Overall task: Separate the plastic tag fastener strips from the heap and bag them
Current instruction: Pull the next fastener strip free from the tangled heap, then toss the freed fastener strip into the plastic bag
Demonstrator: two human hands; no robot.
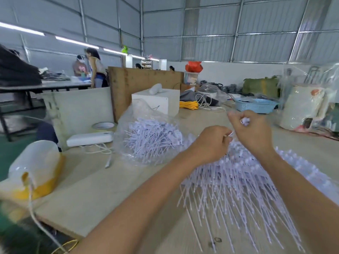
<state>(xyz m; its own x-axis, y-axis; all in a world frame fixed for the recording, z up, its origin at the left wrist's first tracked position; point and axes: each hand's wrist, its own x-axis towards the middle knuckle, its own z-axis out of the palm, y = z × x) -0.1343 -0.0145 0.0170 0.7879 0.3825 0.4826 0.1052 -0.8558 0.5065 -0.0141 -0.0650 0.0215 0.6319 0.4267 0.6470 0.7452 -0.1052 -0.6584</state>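
- While both arms reach over the wooden table (95,195), the left hand (212,142) pinches the end of a thin white fastener strip (231,133) between thumb and fingertip.
- The right hand (252,131), just beside it, is curled around a small bunch of white fastener heads (245,121).
- Below the hands a large heap of fastener strips (238,189) fans out across the table.
- To the left, touching the heap's edge, an open clear plastic bag (139,116) holds already sorted strips (152,138).
- Behind the bag stands a white box (156,101); a tape roll (103,125) lies further left.
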